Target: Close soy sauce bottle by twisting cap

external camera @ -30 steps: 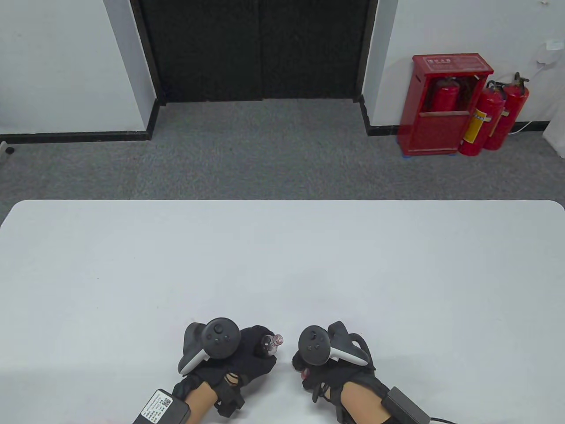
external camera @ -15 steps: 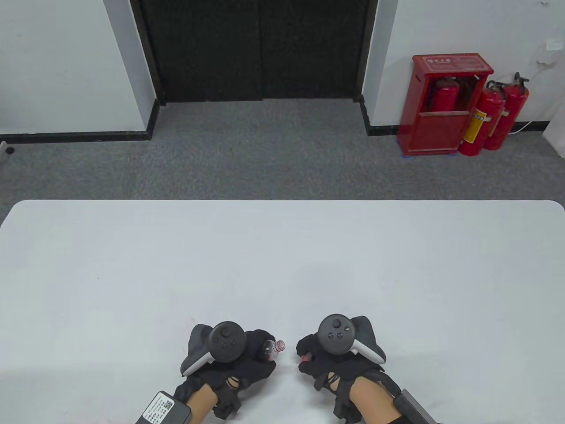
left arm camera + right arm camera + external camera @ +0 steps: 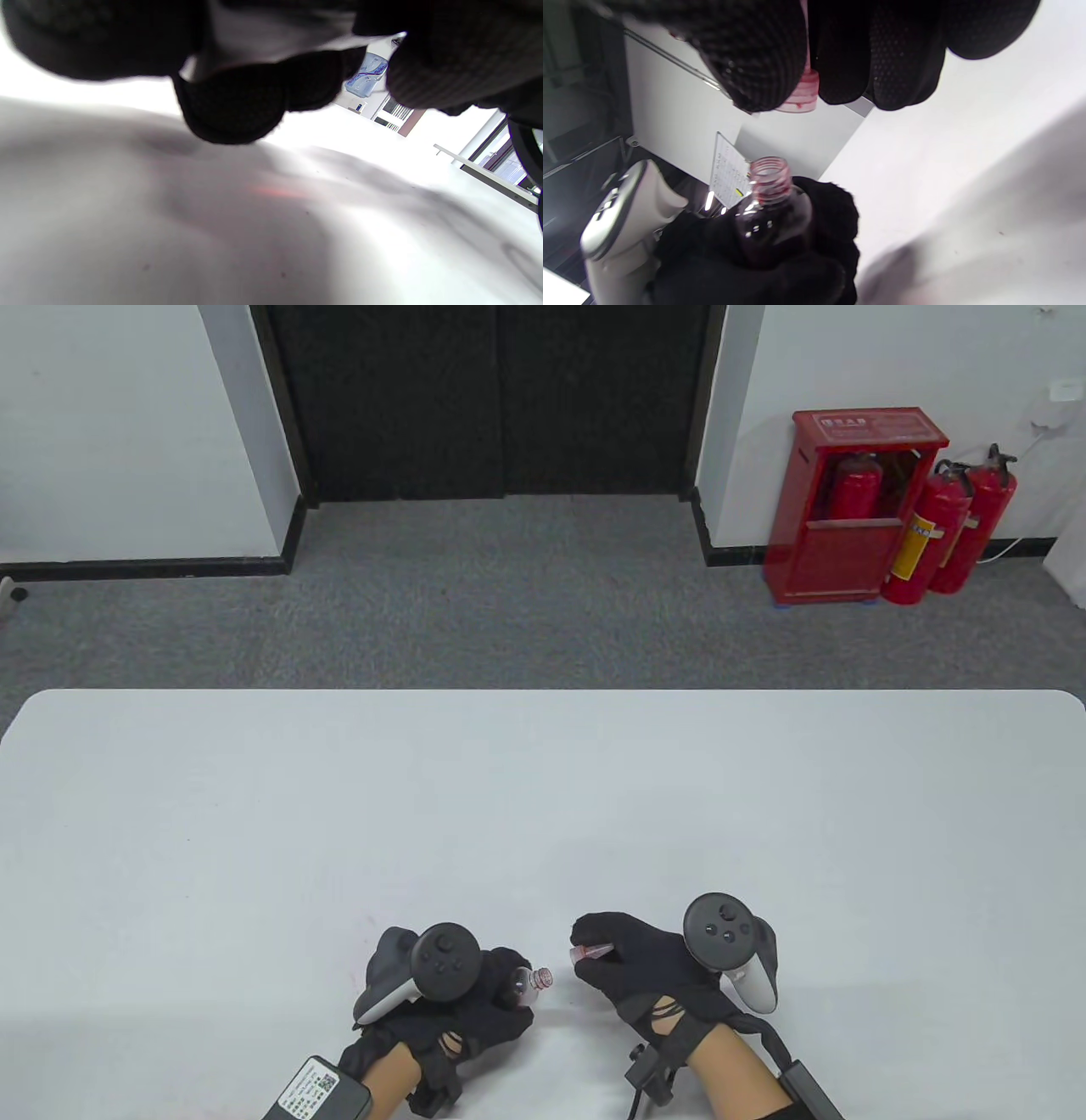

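My right hand (image 3: 653, 976) has rolled palm-down over the last second, its grip pinching the red cap (image 3: 797, 95) just beside the open neck. My left hand (image 3: 458, 997) grips the soy sauce bottle (image 3: 770, 212) above the table (image 3: 543, 814). Threading comes next.

Bottle (image 3: 528, 982) in left hand (image 3: 458, 993), cap (image 3: 588, 953) in right hand (image 3: 653, 971), just apart.
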`<control>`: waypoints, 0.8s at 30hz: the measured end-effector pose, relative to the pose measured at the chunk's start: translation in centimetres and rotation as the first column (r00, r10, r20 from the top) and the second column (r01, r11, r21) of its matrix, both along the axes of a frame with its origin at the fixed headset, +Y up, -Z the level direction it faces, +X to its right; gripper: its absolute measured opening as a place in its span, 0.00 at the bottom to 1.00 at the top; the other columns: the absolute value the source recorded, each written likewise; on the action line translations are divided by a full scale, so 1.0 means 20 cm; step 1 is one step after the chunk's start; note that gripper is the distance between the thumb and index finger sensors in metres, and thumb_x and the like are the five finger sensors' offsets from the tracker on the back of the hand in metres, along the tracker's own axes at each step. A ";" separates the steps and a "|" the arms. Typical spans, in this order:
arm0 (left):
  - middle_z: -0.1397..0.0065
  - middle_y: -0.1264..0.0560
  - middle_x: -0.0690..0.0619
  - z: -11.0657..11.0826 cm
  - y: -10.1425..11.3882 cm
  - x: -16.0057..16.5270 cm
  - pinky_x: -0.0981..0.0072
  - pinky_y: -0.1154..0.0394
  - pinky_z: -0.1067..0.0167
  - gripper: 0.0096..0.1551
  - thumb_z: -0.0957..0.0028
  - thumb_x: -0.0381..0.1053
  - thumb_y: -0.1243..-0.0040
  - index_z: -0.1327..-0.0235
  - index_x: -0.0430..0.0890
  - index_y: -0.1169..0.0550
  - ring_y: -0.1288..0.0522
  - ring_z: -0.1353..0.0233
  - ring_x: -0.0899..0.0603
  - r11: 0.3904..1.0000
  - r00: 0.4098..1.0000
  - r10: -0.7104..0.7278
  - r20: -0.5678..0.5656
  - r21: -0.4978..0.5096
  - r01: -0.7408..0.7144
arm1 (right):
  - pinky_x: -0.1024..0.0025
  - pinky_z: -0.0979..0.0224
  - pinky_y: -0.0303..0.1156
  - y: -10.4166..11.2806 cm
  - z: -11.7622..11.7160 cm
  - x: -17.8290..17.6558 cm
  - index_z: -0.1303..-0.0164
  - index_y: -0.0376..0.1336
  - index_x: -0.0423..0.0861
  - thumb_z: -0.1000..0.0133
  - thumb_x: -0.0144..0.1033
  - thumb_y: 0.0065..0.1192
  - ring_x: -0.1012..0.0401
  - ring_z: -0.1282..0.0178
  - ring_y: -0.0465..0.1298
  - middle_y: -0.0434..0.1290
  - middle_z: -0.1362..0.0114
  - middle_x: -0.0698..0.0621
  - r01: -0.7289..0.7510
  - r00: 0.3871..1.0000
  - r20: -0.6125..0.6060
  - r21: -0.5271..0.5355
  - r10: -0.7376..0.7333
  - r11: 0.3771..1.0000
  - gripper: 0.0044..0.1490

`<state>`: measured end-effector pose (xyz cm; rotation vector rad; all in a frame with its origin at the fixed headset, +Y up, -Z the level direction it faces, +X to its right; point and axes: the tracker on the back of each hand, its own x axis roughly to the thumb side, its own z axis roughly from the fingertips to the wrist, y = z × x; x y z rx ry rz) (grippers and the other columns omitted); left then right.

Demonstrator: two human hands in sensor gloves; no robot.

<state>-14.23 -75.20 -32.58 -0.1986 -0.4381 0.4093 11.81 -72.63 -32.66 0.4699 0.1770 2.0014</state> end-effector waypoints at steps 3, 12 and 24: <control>0.45 0.17 0.67 0.00 0.00 0.00 0.59 0.13 0.68 0.34 0.58 0.73 0.26 0.38 0.66 0.24 0.09 0.52 0.52 1.000 1.000 -0.006 0.001 -0.005 0.006 | 0.40 0.46 0.72 0.03 0.02 -0.03 0.35 0.66 0.45 0.55 0.38 0.75 0.43 0.47 0.80 0.78 0.33 0.44 -0.009 1.000 -0.021 0.054 0.010 0.999 0.37; 0.45 0.17 0.67 0.01 -0.01 0.01 0.60 0.13 0.69 0.34 0.58 0.74 0.27 0.38 0.65 0.24 0.09 0.52 0.52 1.000 1.000 0.008 0.005 -0.011 -0.008 | 0.40 0.46 0.72 0.04 0.06 -0.10 0.35 0.67 0.46 0.56 0.39 0.76 0.44 0.47 0.80 0.78 0.34 0.45 -0.112 0.991 -0.050 0.151 0.121 0.982 0.37; 0.45 0.17 0.67 0.02 0.00 0.02 0.60 0.13 0.69 0.35 0.58 0.74 0.27 0.38 0.65 0.24 0.09 0.52 0.52 1.000 1.000 0.001 0.015 -0.011 -0.001 | 0.40 0.45 0.71 0.02 0.06 -0.11 0.36 0.67 0.47 0.56 0.39 0.77 0.43 0.47 0.79 0.77 0.34 0.45 -0.138 0.983 -0.097 0.150 0.153 0.979 0.37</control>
